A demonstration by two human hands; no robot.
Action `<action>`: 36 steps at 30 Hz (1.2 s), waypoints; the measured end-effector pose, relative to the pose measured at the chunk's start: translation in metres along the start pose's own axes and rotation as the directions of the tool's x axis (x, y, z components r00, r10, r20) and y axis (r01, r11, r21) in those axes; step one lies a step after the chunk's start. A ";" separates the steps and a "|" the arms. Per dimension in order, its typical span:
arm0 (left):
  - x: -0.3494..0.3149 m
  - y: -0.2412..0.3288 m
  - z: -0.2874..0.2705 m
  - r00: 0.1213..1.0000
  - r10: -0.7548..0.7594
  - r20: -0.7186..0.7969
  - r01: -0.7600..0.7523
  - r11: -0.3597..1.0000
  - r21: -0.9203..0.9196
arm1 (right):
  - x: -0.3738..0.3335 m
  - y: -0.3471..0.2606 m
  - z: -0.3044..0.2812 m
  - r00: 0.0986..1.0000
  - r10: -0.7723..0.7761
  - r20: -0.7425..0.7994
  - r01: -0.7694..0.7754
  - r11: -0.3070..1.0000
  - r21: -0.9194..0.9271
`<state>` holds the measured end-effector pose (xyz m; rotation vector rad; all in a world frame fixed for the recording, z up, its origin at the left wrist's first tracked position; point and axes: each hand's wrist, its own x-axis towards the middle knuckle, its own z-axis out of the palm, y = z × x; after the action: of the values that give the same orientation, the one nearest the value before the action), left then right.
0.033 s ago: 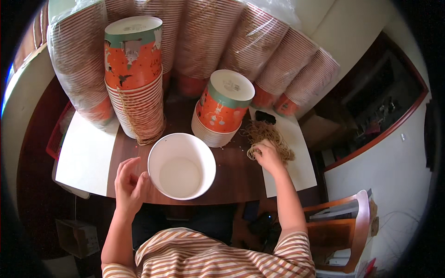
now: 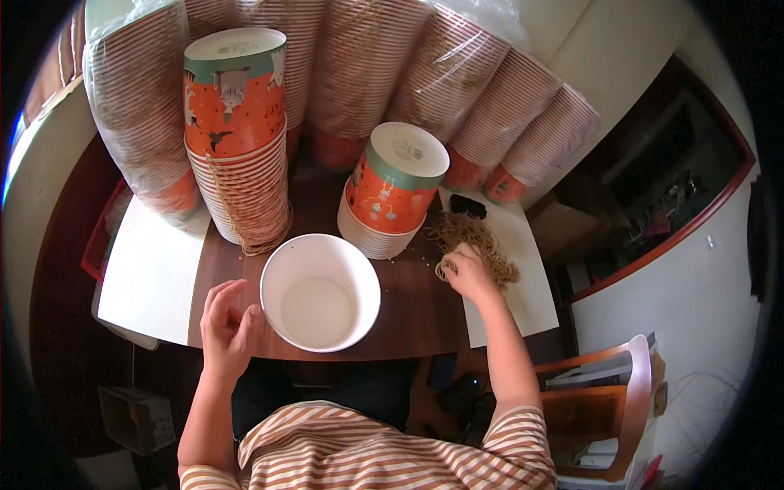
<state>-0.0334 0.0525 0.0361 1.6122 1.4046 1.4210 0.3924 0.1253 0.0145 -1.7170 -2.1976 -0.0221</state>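
Observation:
A white paper bucket (image 2: 320,306) stands mouth up near the front edge of the table, its inside bare. Just left of its rim is my left hand (image 2: 227,325), open, with thumb and fingers apart. My right hand (image 2: 472,273) has its fingers bent and closed on a few tan rubber bands (image 2: 482,241) at the near side of a loose pile; the fingertips are partly hidden. Behind the bucket is a short upside-down stack of orange and green paper buckets (image 2: 396,189). A taller stack (image 2: 237,139) to its left has many rubber bands looped around it.
Plastic-wrapped bucket stacks (image 2: 367,65) line the back of the brown table (image 2: 416,318). White sheets (image 2: 155,278) lie at both sides. A small black object (image 2: 468,206) sits behind the pile. A wooden chair (image 2: 600,408) stands at the right.
My right hand has shifted very slightly at the rubber bands. My left hand, the bucket and the stacks stay where they were.

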 end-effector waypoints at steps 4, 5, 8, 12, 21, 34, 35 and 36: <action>-0.007 0.002 -0.008 1.000 0.007 0.018 -0.008 1.000 0.023 | 0.017 -0.001 0.012 0.993 -0.100 0.068 0.114 0.961 -0.252; -0.007 0.004 -0.009 1.000 0.013 0.018 -0.014 1.000 0.009 | 0.019 0.002 0.017 0.992 -0.103 0.068 0.117 0.961 -0.252; -0.010 0.004 -0.013 0.999 0.040 0.014 -0.040 0.999 -0.004 | 0.027 0.010 0.017 0.970 -0.061 0.236 0.149 0.913 -0.378; -0.012 0.003 -0.016 0.995 0.090 -0.045 -0.092 0.995 -0.040 | 0.033 0.023 -0.008 0.945 0.008 0.327 0.017 0.997 -0.075; -0.003 0.004 -0.014 0.991 0.128 -0.045 -0.132 0.987 -0.087 | 0.042 0.047 -0.090 0.972 0.235 0.004 -0.221 0.908 0.355; -0.002 0.011 -0.026 0.988 0.135 -0.074 -0.140 0.988 -0.067 | 0.084 0.038 -0.232 0.892 0.402 -0.208 0.064 0.343 0.937; -0.001 0.011 -0.026 0.988 0.138 -0.072 -0.143 0.987 -0.071 | 0.085 0.034 -0.242 0.879 0.418 -0.229 0.101 0.307 0.946; 0.000 0.012 -0.027 0.987 0.146 -0.068 -0.152 0.985 -0.085 | 0.085 0.027 -0.252 0.881 0.412 -0.231 0.107 0.303 0.947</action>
<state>-0.0543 0.0431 0.0540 1.6579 1.2557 1.6087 0.4668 0.1552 0.2689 -1.0007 -1.1474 0.7406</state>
